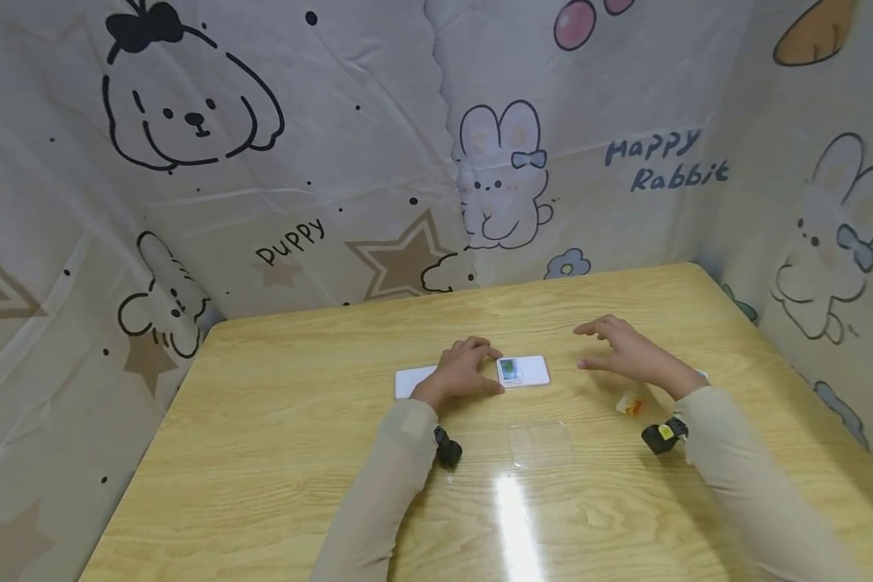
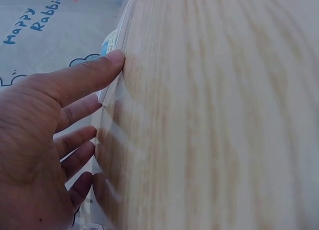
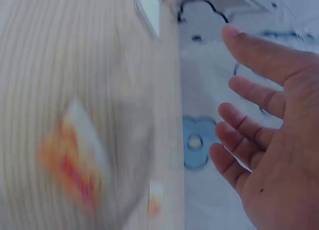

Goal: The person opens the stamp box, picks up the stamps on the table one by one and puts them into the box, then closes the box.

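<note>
My left hand [image 1: 460, 373] holds the left end of a flat white rectangular case [image 1: 534, 371], thumb on the near edge and fingers on the far edge. A small blue and green picture [image 1: 510, 370] lies on the case's left part. In the left wrist view the thumb [image 2: 94, 73] touches the case [image 2: 124, 31] edge. Partly hidden behind the left hand is another white flat rectangle [image 1: 411, 381]. To the right, my right hand [image 1: 629, 356] hovers above the table with fingers spread, holding nothing. Below it lies a small orange and white piece [image 1: 630, 403], blurred in the right wrist view.
A clear rectangular plastic piece [image 1: 541, 445] lies on the wooden table [image 1: 276, 453] in front of the case. Something small and white [image 1: 702, 374] shows beside the right wrist. Printed cloth [image 1: 364, 162] hangs behind the table and along its sides.
</note>
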A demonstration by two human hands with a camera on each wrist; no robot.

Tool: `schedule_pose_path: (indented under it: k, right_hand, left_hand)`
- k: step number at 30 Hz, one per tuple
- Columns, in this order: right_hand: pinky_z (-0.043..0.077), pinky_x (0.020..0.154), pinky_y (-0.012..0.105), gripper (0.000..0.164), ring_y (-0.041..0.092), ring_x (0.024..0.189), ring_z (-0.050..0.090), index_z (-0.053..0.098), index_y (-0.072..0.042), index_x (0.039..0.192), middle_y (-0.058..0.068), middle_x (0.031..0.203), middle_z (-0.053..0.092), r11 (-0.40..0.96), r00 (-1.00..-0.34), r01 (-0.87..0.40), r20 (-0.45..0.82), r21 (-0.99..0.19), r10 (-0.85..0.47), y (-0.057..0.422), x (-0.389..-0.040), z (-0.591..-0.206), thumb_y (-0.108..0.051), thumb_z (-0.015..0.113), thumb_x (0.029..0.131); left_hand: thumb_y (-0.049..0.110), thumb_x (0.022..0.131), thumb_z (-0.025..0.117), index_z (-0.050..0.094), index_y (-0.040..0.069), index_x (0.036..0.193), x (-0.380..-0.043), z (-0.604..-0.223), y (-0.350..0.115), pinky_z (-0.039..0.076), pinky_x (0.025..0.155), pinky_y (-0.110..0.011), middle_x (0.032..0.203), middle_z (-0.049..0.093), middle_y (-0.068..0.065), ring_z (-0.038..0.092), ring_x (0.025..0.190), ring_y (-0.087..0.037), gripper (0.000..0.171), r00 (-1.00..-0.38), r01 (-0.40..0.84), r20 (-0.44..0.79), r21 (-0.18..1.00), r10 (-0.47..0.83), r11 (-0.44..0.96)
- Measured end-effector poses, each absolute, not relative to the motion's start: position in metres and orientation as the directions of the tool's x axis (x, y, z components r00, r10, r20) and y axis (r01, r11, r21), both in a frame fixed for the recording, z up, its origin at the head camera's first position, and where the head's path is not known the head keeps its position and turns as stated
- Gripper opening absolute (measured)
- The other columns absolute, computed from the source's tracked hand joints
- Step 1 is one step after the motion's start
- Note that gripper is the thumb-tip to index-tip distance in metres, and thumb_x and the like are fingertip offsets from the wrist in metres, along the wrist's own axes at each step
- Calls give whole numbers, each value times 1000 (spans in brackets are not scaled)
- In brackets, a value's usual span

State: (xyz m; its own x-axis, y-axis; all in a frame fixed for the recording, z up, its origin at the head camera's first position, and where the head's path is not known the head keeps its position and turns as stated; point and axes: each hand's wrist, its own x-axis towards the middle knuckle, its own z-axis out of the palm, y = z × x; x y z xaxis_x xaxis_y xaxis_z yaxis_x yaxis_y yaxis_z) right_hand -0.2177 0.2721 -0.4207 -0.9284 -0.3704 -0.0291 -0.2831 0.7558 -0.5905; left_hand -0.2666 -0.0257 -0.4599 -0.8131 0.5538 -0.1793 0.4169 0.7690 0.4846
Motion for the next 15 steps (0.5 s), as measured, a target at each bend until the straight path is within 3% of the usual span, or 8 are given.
schedule_pose_path:
  k: [8, 15]
  right_hand:
    - [42, 92, 63, 67, 48, 120, 41, 38, 4, 142, 31, 139, 36, 748, -939, -221, -72, -625, -337, 325, -206, -416, -32, 65, 92]
    - [42, 87, 66, 73, 57, 117, 41, 36, 11, 141, 37, 139, 36, 804, -944, -180, -129, -566, -302, 367, -190, -422, -28, 69, 89]
  left_hand:
    - [44, 84, 73, 52, 25, 138, -270, -460, -28, 25, 115, -50, 154, 33, -3, 32, 138, -29, 61, -815, 417, -168, 493, 554, 763]
    - [42, 83, 74, 53, 22, 137, -269, -459, -26, 24, 115, -50, 154, 34, -4, 33, 138, -31, 62, -802, 414, -178, 522, 570, 746]
